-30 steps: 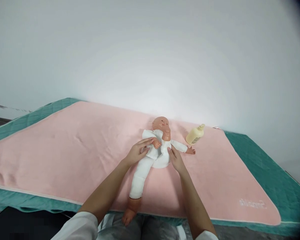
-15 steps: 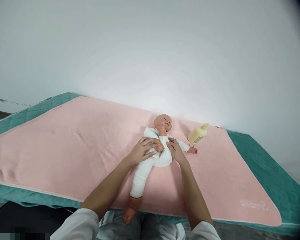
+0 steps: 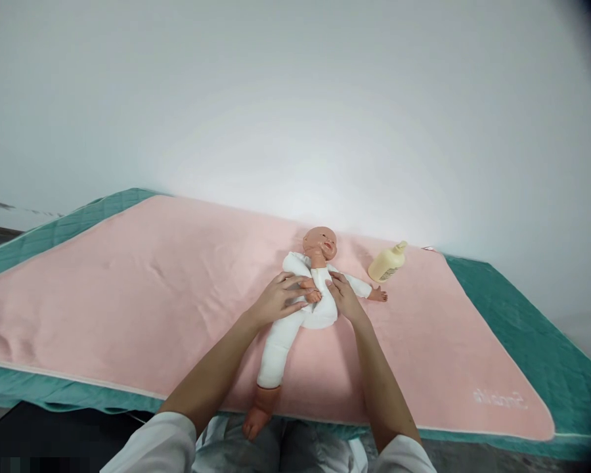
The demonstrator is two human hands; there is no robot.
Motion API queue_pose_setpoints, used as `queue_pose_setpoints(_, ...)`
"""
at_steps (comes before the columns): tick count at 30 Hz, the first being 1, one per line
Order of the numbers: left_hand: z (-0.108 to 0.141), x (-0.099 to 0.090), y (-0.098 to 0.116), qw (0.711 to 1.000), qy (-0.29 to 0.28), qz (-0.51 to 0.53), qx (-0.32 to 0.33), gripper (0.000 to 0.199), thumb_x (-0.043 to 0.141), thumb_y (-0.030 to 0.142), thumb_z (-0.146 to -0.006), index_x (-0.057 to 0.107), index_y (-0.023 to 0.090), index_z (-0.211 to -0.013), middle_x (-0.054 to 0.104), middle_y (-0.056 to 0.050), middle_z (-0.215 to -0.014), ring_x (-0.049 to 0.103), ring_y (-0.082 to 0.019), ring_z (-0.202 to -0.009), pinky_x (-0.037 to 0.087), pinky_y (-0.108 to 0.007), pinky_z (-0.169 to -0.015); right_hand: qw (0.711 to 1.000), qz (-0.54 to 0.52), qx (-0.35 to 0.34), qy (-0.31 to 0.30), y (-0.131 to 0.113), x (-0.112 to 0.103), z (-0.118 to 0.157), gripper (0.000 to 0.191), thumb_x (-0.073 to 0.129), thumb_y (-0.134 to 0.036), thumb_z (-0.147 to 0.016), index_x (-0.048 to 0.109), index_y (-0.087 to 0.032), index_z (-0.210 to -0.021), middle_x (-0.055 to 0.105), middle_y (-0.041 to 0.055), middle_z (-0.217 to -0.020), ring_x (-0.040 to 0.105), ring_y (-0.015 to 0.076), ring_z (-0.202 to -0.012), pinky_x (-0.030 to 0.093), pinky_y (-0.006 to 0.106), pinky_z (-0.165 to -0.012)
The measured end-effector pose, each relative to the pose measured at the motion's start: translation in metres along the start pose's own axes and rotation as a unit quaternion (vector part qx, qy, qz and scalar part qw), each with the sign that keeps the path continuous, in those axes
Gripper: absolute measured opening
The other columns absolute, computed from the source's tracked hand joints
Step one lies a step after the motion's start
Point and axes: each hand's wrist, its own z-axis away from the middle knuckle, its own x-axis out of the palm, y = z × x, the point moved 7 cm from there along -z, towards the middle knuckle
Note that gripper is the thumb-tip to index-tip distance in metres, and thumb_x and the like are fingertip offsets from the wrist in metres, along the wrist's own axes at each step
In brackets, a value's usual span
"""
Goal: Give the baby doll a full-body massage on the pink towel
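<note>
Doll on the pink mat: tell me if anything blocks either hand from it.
Nothing visible does. The left hand lies over the doll's bent arm, and the right hand is against its torso. The bottle stands off to the right, not between them.

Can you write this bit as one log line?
left hand: on doll | right hand: on doll | bottle: on blanket
</note>
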Motion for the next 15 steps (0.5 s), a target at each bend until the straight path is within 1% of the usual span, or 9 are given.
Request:
queue_pose_setpoints(4,0.002,-0.004,0.002,0.999,0.026,-0.029,0.035,0.033,0.059,0.038,-0.088,0.065,0.027,-0.118,0.059,-0.006,-0.129,0.048,-0.023,-0.116,0.042,-0.042,-0.099,0.998,-0.054,-0.006,-0.024,-0.007,-0.002,0.009,0.049,0.044,-0.058,-0.090,0.063,-0.022,-0.116,0.054,0.0114,-0.130,0.047,0.0245,-0.125,0.032,0.043,-0.111)
queue_pose_setpoints(7,0.002,-0.008,0.003,0.996,0.052,-0.053,0.052,0.034,0.058,0.035,-0.089,0.062,0.026,-0.122,0.059,-0.006,-0.131,0.050,-0.022,-0.116,0.043,-0.041,-0.099,0.994,-0.107,0.005,-0.039,-0.010,-0.006,0.021,0.045,0.047,-0.052,-0.091,0.055,-0.023,-0.125,0.055,0.0095,-0.131,0.048,0.0237,-0.124,0.036,0.044,-0.109)
queue_pose_setpoints(9,0.002,-0.008,0.003,0.993,0.070,-0.076,0.057,0.034,0.057,0.033,-0.091,0.060,0.026,-0.123,0.059,-0.006,-0.131,0.053,-0.020,-0.115,0.045,-0.040,-0.097,0.990,-0.134,0.007,-0.035,-0.011,-0.010,0.031,0.045,0.051,-0.050,-0.090,0.051,-0.024,-0.126,0.054,0.0092,-0.133,0.049,0.0237,-0.123,0.039,0.043,-0.106)
queue_pose_setpoints(12,0.004,-0.008,-0.001,0.987,0.110,-0.104,0.056,0.034,0.056,0.028,-0.091,0.058,0.026,-0.125,0.062,-0.005,-0.127,0.056,-0.018,-0.111,0.047,-0.037,-0.093,0.986,-0.165,-0.009,-0.017,-0.011,-0.018,0.049,0.048,0.061,-0.046,-0.085,0.048,-0.025,-0.125,0.056,0.0094,-0.130,0.052,0.0238,-0.121,0.043,0.042,-0.103)
queue_pose_setpoints(15,0.007,-0.010,-0.006,0.982,0.157,-0.100,0.044,0.032,0.055,0.023,-0.092,0.058,0.026,-0.123,0.066,-0.005,-0.120,0.060,-0.016,-0.106,0.049,-0.035,-0.089,0.991,-0.136,-0.005,0.005,-0.009,-0.026,0.073,0.051,0.067,-0.044,-0.080,0.049,-0.025,-0.124,0.058,0.0102,-0.125,0.054,0.0261,-0.119,0.045,0.043,-0.101)
